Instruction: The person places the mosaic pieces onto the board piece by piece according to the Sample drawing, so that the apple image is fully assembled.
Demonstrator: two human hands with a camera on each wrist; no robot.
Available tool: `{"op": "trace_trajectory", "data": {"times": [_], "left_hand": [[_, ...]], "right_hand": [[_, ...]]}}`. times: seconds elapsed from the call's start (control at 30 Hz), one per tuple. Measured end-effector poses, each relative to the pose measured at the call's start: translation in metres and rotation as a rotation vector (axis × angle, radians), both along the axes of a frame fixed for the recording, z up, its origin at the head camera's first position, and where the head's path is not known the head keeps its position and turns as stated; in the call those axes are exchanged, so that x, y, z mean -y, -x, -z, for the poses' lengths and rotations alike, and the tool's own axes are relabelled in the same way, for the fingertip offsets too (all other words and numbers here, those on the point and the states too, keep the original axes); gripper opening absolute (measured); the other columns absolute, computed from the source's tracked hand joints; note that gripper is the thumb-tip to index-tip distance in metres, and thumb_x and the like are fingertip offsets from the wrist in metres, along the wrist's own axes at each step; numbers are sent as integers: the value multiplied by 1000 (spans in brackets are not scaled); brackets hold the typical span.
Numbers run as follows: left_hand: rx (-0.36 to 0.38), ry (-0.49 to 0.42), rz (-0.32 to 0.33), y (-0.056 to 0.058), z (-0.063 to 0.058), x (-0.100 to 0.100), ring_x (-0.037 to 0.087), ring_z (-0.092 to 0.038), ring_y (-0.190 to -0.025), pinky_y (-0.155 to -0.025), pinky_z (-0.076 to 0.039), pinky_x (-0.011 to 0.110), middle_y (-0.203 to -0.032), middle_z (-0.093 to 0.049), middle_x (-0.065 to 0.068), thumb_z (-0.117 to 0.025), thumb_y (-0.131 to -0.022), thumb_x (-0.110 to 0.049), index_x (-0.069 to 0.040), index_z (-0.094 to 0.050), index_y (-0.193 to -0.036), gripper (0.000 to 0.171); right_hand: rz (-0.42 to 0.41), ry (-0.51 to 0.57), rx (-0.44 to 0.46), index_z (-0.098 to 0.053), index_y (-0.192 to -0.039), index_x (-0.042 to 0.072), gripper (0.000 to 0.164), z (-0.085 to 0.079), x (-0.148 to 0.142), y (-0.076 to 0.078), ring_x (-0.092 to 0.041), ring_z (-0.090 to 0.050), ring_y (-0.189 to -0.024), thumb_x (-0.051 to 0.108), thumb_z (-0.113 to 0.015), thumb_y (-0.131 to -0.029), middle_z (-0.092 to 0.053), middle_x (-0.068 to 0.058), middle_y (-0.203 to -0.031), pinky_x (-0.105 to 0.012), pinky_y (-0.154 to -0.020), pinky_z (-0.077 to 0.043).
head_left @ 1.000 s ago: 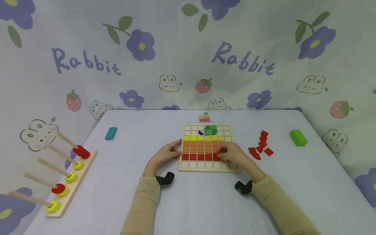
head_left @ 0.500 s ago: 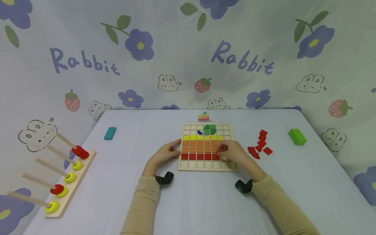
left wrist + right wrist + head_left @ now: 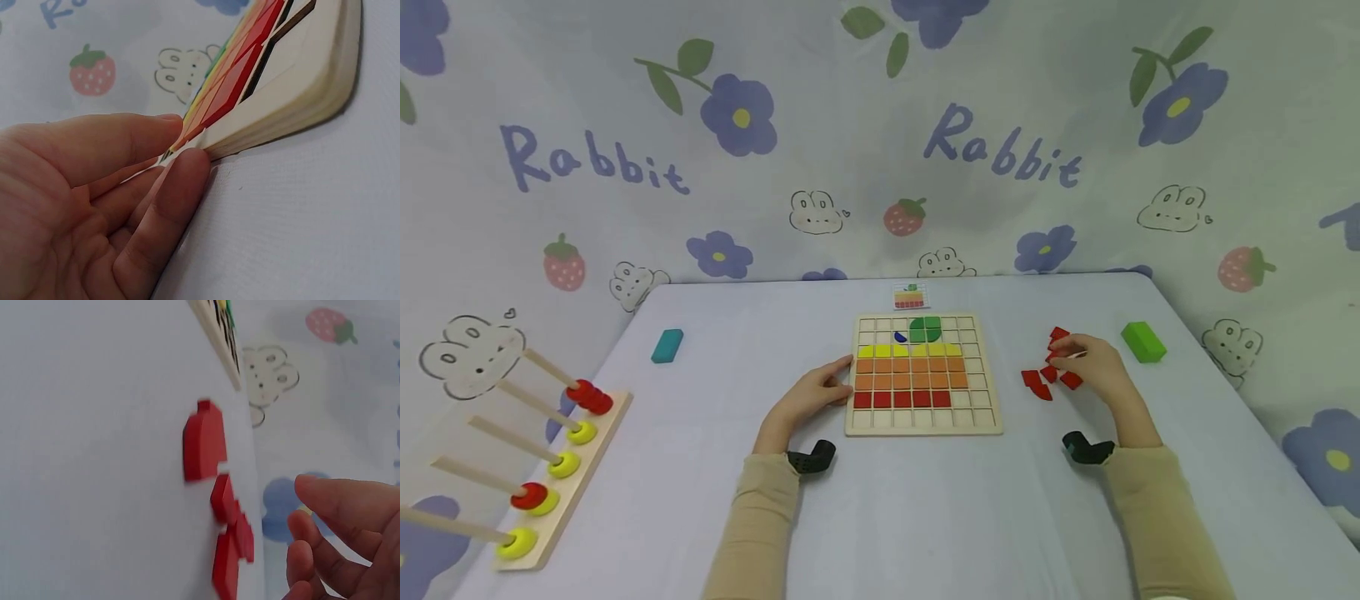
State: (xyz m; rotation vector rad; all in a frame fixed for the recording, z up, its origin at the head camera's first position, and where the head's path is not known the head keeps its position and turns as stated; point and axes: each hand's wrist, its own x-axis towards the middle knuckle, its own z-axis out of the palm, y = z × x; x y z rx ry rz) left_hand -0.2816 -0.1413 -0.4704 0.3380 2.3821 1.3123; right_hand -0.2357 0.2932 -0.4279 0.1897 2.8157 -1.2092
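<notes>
A wooden grid board (image 3: pixel 917 432) holds rows of yellow, orange and red tiles (image 3: pixel 902 399), a green shape (image 3: pixel 925 329) and a small blue piece (image 3: pixel 900 337). My left hand (image 3: pixel 805 398) touches the board's left edge with its fingertips; the left wrist view shows them right at the wooden side. Over on the right, my right hand (image 3: pixel 1093 362) is above a group of loose red pieces (image 3: pixel 1040 386), thumb and fingers apart. In the right wrist view nothing sits between its fingers (image 3: pixel 331 494), and the red pieces (image 3: pixel 206 444) lie on the table.
Behind the board lies a small picture card (image 3: pixel 911 296). A bead rack with wooden pegs (image 3: pixel 572 492) stands at the left. A teal block (image 3: pixel 667 346) is at the back left, and a green block (image 3: pixel 1144 342) at the right.
My right hand has left the board's red row and moved right to the loose red pieces. The left hand stays at the board's left edge. The head view has shifted slightly.
</notes>
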Motion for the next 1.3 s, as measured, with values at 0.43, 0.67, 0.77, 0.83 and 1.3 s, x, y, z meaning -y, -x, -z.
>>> {"op": "trace_trajectory", "data": {"times": [0.43, 0.67, 0.77, 0.83, 1.3], "left_hand": [[-12, 18, -5, -1, -2, 0, 16, -49, -73, -67, -39, 28, -82, -55, 7, -62, -88, -21, -13, -36, -143, 62], [-11, 22, 2, -1, -1, -1, 15, -51, -72, -68, -40, 28, -83, -57, 7, -62, -88, -20, -13, -36, -143, 62], [-10, 29, -3, -2, -2, -2, 15, -51, -72, -67, -40, 28, -83, -56, 7, -62, -88, -20, -14, -36, -143, 62], [-9, 29, -7, -3, -3, -2, 16, -50, -72, -67, -39, 28, -82, -56, 7, -62, -88, -20, -15, -36, -143, 62], [-9, 25, -7, -2, -1, -2, 14, -52, -73, -68, -41, 26, -84, -57, 7, -62, -88, -21, -14, -36, -143, 62]], "right_hand": [[2, -78, 160, -51, -119, -5, 50, 21, -28, -13, -39, -44, -103, 26, -66, -82, -48, -26, -114, -50, -84, -40], [23, -16, 97, -49, -120, -4, 45, 13, -21, -14, -36, -48, -99, 21, -63, -85, -50, -27, -116, -42, -79, -45], [25, 136, 46, -48, -121, -2, 44, 11, -15, -13, -25, -53, -93, 20, -64, -86, -51, -23, -114, -31, -76, -47], [3, 290, 29, -49, -120, 0, 41, 10, -9, -12, -16, -56, -88, 19, -64, -87, -53, -15, -110, -24, -76, -48], [-89, 802, 203, -61, -101, 14, 11, 9, 50, 0, -8, -65, -80, 12, -57, -91, -63, 6, -89, -21, -75, -50]]}}
